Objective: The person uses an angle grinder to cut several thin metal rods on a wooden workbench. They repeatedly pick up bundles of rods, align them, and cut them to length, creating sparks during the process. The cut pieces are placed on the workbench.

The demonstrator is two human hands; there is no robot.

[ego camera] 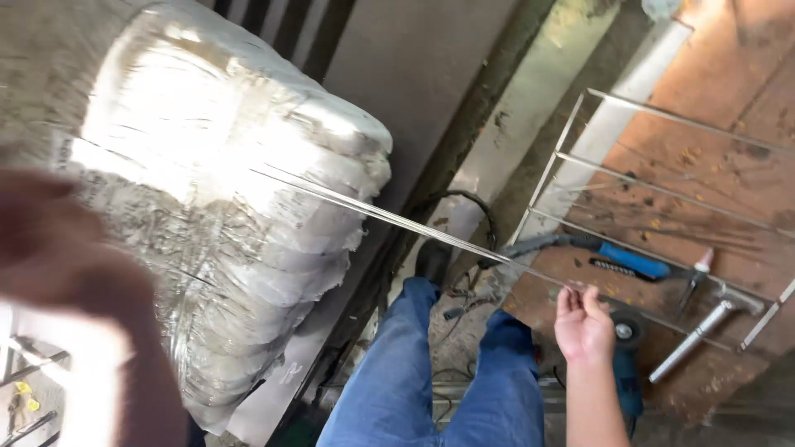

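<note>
A bundle of thin metal rods stretches through the air from the upper left down to my right hand. That hand's fingertips close on the rods' end at the edge of a brown wooden worktop. My left hand is a large blur close to the camera at the left. Its fingers and anything in them cannot be made out. My legs in blue jeans stand below the rods.
A big bale wrapped in clear plastic fills the left. On the worktop lie a welded rod frame, a blue-handled tool, a small angle grinder and a metal hammer. Black cable trails on the floor.
</note>
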